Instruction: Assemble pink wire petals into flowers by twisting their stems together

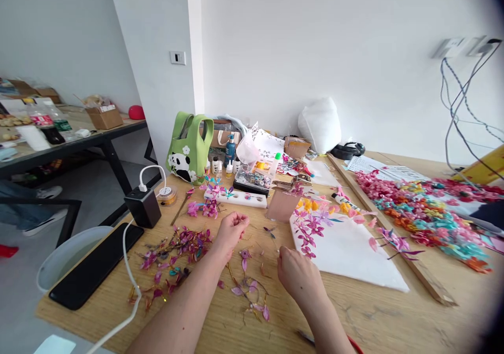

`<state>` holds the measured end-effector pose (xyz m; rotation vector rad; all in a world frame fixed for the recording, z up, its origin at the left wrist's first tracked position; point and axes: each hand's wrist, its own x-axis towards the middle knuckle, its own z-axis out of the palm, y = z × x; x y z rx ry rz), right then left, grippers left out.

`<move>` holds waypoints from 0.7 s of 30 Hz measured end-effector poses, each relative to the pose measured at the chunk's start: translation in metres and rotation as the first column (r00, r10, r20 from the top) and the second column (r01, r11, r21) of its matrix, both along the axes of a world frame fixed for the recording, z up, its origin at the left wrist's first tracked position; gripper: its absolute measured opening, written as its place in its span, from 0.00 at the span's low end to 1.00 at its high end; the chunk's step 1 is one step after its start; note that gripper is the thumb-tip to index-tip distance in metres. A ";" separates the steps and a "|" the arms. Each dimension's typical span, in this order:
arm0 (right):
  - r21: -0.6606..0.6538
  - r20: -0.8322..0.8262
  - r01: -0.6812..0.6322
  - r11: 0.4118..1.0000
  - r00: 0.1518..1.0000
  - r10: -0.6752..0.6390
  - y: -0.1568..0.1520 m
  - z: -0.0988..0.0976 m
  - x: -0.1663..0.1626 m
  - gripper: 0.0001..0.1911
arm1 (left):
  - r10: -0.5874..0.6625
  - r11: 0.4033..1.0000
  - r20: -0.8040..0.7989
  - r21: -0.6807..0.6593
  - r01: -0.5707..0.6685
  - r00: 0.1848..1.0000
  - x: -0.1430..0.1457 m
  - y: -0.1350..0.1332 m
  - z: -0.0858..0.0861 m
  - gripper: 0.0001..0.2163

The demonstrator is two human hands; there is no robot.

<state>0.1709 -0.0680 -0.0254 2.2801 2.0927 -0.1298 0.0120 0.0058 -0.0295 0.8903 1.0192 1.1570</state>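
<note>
My left hand (233,234) is raised over the middle of the wooden table, its thumb and fingers pinched together; what they hold, if anything, is too small to make out. My right hand (300,271) is closed, back of the hand up, beside the white foam board (354,254). From its fingertips a thin stem runs up to small dark leaves (270,232). Between and below the hands lie loose wired purple flowers (252,287). A pile of magenta flower sprigs (185,249) lies left of my left forearm. Pink-purple blossoms (309,233) rest on the foam board's left edge.
A black phone (96,264) and a black charger block (142,207) with a white cable stand at left. Behind are a green panda bag (189,149), bottles and a white strip (236,198). Bright flowers (429,212) lie beyond a wooden strip (394,233). A red-handled tool (354,344) lies near my right forearm.
</note>
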 end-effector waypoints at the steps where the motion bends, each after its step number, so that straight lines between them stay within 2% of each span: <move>1: -0.010 0.011 -0.002 1.000 1.000 0.002 0.000 0.000 -0.001 0.12 | -0.004 1.000 -0.017 0.000 0.004 1.000 0.000 0.000 0.000 0.09; 5: -0.038 0.039 0.004 0.999 0.999 -0.002 -0.001 0.004 -0.002 0.12 | -0.028 0.999 0.002 -0.022 0.028 1.000 0.000 -0.001 0.002 0.10; 11: -0.055 0.059 0.010 0.998 0.998 -0.006 -0.004 0.008 -0.004 0.12 | -0.131 0.988 0.064 -0.070 0.135 0.989 0.000 -0.003 0.005 0.13; 12: -0.050 0.058 0.011 0.999 0.998 -0.008 -0.004 0.009 -0.004 0.12 | -0.141 0.988 0.010 -0.056 0.141 0.990 -0.001 -0.002 0.005 0.13; 14: -0.033 0.056 0.020 0.999 0.998 -0.018 -0.003 0.010 -0.005 0.14 | -0.163 0.985 -0.257 0.011 0.172 0.952 -0.002 -0.002 0.004 0.11; 17: 0.017 0.032 0.036 0.999 0.999 -0.037 -0.002 0.014 -0.007 0.15 | -0.163 0.964 -0.644 0.057 0.259 0.748 -0.006 -0.002 0.001 0.07; 19: 0.061 -0.001 0.044 0.997 0.999 -0.044 -0.001 0.015 -0.009 0.15 | -0.166 0.960 -0.734 0.032 0.278 0.658 -0.009 -0.004 -0.002 0.09; 21: 0.098 -0.029 0.052 0.994 0.998 -0.049 0.000 0.016 -0.010 0.14 | -0.166 0.960 -0.766 0.018 0.279 0.621 -0.012 -0.006 -0.004 0.13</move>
